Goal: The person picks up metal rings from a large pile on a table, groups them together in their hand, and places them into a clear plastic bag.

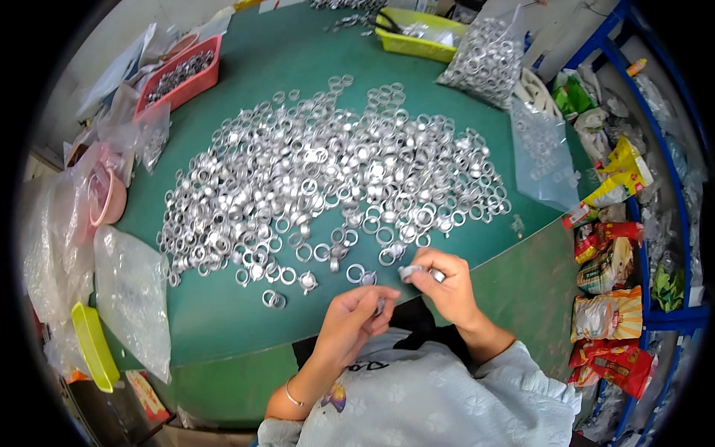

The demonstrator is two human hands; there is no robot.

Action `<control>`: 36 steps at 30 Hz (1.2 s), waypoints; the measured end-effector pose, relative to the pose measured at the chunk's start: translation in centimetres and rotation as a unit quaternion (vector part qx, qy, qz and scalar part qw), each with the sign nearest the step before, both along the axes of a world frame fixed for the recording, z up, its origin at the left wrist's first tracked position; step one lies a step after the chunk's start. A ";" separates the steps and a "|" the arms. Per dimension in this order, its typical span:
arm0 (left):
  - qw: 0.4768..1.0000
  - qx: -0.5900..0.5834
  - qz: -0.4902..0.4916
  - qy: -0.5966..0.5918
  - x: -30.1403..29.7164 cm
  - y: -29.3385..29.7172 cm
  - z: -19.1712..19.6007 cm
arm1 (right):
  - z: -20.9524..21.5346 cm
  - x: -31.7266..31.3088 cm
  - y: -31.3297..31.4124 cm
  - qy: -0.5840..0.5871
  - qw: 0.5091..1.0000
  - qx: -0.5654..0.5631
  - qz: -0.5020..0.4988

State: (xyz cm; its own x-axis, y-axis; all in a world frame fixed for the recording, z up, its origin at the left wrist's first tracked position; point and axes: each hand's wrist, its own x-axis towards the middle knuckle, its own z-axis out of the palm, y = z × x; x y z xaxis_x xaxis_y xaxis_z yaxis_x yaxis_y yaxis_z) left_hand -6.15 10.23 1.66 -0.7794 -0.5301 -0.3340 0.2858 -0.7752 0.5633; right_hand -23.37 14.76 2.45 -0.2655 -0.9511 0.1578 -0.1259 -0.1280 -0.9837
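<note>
A wide heap of silver metal rings (298, 175) covers the middle of the green table (223, 320). At the table's near edge, my left hand (351, 322) is closed with its fingertips pinched around a small metal piece (380, 306), mostly hidden by the fingers. Just to its right and slightly higher, my right hand (451, 292) grips a silver metal ring (407, 272) between thumb and forefinger. More shiny metal shows inside that palm. A few loose rings (356, 273) lie on the table just beyond my hands.
A red bin of small metal parts (179, 78) stands far left, a yellow-green basket (417, 37) at the back. Clear bags of rings (488, 59) rest back right. A pink bucket (110, 197) and plastic bag (132, 290) line the left. Blue shelving (670, 320) stands right.
</note>
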 end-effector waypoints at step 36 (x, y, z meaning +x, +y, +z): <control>0.601 -0.595 0.237 -0.478 2.4 -0.5 -4.5 | 15.6 -44.8 -30.6 0.448 0.854 0.220 -0.149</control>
